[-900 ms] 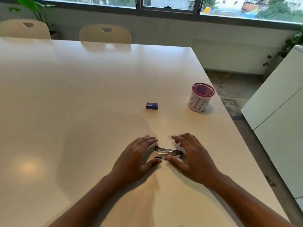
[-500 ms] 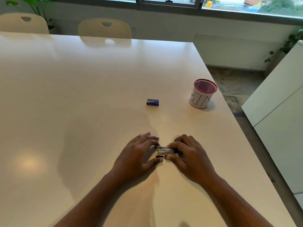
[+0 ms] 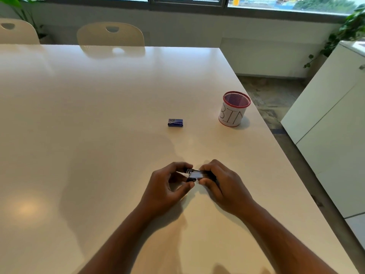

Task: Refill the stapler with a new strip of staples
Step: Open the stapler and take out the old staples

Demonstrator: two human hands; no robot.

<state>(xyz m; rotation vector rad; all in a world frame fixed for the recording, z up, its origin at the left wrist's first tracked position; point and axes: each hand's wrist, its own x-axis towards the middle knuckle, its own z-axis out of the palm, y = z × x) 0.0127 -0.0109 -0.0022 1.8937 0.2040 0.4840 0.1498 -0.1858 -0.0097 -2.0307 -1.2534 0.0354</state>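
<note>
A small metal stapler (image 3: 195, 174) is held between both hands just above the white table (image 3: 98, 125). My left hand (image 3: 167, 189) pinches its left end with thumb and fingers. My right hand (image 3: 223, 186) wraps around its right end and hides that part. Farther back on the table lies a small blue staple box (image 3: 175, 122), closed and apart from both hands. No loose strip of staples is visible.
A red-rimmed mesh cup (image 3: 234, 109) marked "BIN" stands at the right near the table's edge. Two cream chairs (image 3: 110, 34) sit at the far side. A white cabinet (image 3: 335, 125) stands to the right, beyond a strip of floor.
Both hands have closed around the stapler and lifted it slightly off the table; earlier they lay beside it with fingers spread. The box and cup have not moved.
</note>
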